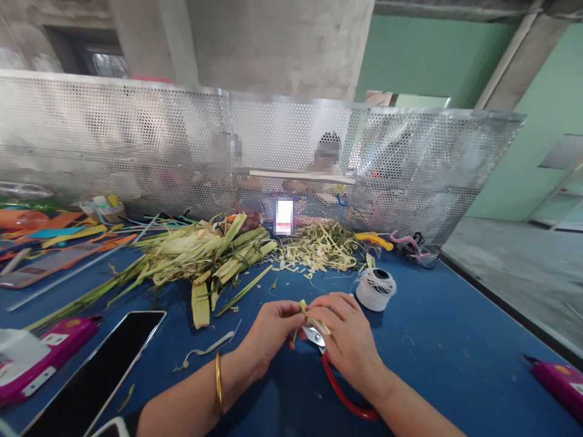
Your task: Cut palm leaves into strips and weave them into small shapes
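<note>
Close together at the middle of the table are my left hand [273,328] and my right hand [348,334]. Both are closed on a small pale green-yellow plant strip [303,308], pinched between the fingertips. Right under my fingers lie red-handled scissors [348,403]; their metal pivot shows, but the blades are partly hidden by my hands. I cannot tell whether the right hand touches them. A spool of white thread [376,290] stands just beyond my right hand. One loose curled strip [207,351] is on the table left of my left hand.
A heap of green stalks and leaf strips [195,252] lies at back left, beside a pile of trimmed scraps [319,249]. A phone [98,370] and a magenta device [54,358] are at left. A perforated metal screen [282,133] borders the back; people sit behind it.
</note>
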A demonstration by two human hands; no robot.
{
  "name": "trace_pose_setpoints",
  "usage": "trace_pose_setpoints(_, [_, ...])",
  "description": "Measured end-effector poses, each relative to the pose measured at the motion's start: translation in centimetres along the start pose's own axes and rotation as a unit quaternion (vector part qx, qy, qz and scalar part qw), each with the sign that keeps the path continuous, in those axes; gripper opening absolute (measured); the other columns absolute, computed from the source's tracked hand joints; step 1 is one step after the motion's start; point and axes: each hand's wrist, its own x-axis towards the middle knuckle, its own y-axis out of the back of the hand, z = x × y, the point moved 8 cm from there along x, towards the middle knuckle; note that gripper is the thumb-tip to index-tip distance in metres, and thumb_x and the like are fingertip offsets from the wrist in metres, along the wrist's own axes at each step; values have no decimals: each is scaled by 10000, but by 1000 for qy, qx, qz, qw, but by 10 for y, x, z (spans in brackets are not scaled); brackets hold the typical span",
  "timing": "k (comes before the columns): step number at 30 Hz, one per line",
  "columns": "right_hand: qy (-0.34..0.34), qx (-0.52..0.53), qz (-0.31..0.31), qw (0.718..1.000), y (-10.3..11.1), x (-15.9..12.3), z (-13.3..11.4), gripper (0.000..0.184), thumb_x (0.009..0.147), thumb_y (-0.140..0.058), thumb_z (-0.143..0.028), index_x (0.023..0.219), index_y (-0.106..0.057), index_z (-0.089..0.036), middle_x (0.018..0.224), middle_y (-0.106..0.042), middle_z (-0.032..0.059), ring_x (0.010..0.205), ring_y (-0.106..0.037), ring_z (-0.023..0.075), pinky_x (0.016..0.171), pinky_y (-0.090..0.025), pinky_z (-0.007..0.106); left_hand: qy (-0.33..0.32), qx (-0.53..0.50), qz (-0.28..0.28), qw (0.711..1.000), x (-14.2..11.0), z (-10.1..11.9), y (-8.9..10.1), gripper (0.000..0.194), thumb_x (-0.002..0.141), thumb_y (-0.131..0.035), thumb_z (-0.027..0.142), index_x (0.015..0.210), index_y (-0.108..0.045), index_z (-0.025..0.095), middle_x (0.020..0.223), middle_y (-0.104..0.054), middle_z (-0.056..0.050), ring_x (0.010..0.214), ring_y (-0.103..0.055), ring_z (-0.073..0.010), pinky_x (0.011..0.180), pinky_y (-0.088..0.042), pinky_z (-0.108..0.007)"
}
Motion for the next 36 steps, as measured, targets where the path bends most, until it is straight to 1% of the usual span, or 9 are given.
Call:
trace_pose_setpoints(6, [-103,-46,-32,993,-10,-6,20,282,948,-385,-211,777,-609,-188,691,-623,8,637,-561,138,647,-372,271,12,15,-40,999,-5,1,-9,264,654,-668,401,639,-684,138,549,-563,-8,502,-466,-89,443,-346,-185])
trace_pose_setpoints(10, [-132,-72,-13,989,-8,-8,24,306,948,-395,-230,721,-596,-190,649,-610,3,616,-567,131,599,-346,259,23,9,-35,999,-5,-1,-9,304,612,-700,438,645,-689,135,597,-591,-21,520,-478,-96,446,-344,-192])
trace_pose_setpoints(16, [-150,-77,-24,985,-14,-12,30,309,922,-433,-232,630,-528,-197,588,-585,-8,549,-521,139,564,-336,263,18,57,-3,998,-5,-3,-6,203,615,-698,350,611,-697,147,486,-522,17,460,-395,-74,432,-257,-191])
trace_pose_setpoints(19, [-143,-79,7,987,-6,-11,29,199,914,-466,-272,779,-582,-184,725,-628,31,699,-567,179,647,-386,287,0,64,20,998,-3,-2,-1,207,650,-668,348,621,-700,146,513,-554,7,458,-394,-71,446,-249,-197])
trace_pose_setpoints(23, [-59,-82,60,993,11,-6,12,182,913,-494,-298,1003,-581,-165,980,-628,101,962,-546,232,804,-389,347,-6,16,70,997,-1,2,12,233,664,-663,361,599,-676,138,494,-551,1,457,-400,-72,460,-259,-201])
trace_pose_setpoints(26, [-20,-89,19,996,5,-3,4,169,933,-469,-291,934,-589,-172,832,-633,61,823,-555,200,756,-361,329,7,-46,96,994,0,2,19,233,635,-699,353,569,-649,135,511,-561,-8,477,-420,-75,473,-278,-200])
trace_pose_setpoints(31, [-22,-112,-61,992,-17,-6,2,306,973,-344,-220,803,-593,-170,672,-589,26,619,-501,151,667,-308,302,16,-73,112,991,0,-1,21,239,626,-714,354,574,-651,129,533,-572,-15,512,-444,-87,502,-313,-208])
trace_pose_setpoints(34, [-36,-60,-93,993,-25,-8,-4,321,956,-347,-181,729,-573,-173,638,-581,16,575,-476,135,640,-299,289,9,-52,114,992,2,-4,22,235,639,-698,358,624,-686,124,573,-597,-21,539,-450,-87,511,-313,-205])
trace_pose_setpoints(36, [-89,21,-130,987,-32,-11,-1,310,942,-370,-199,702,-564,-177,644,-595,10,581,-484,128,631,-311,276,10,-46,107,993,3,-7,21,242,637,-695,367,647,-699,125,606,-617,-27,535,-441,-84,513,-318,-208])
